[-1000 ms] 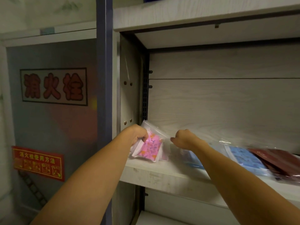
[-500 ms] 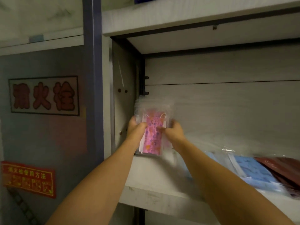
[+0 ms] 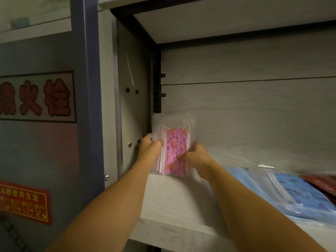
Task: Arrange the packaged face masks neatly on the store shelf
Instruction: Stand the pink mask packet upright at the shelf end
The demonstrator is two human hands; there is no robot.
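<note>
The pink mask pack (image 3: 174,151) stands upright at the far left end of the shelf (image 3: 172,200), close to the side wall (image 3: 134,110). Its bottom edge looks to rest on the shelf board, and its long axis runs up and down. The printed face points out toward the person, and the clear top of the bag points up.

Both hands hold the pack — one on each long side. The left hand (image 3: 150,149) is on the left edge, with its fingers curled round the bag. The right hand (image 3: 195,154) is on the right edge and pinches the lower part of the front. The pack sits right between the two hands, so neither hand is nearer.

The next move probably turns on this: the pack can stay straight only if both sides are let go evenly — or it may tip.

More packs lie flat to the right: blue mask packs (image 3: 298,193) and a dark red pack (image 3: 323,184), well apart from the pink one.
</note>
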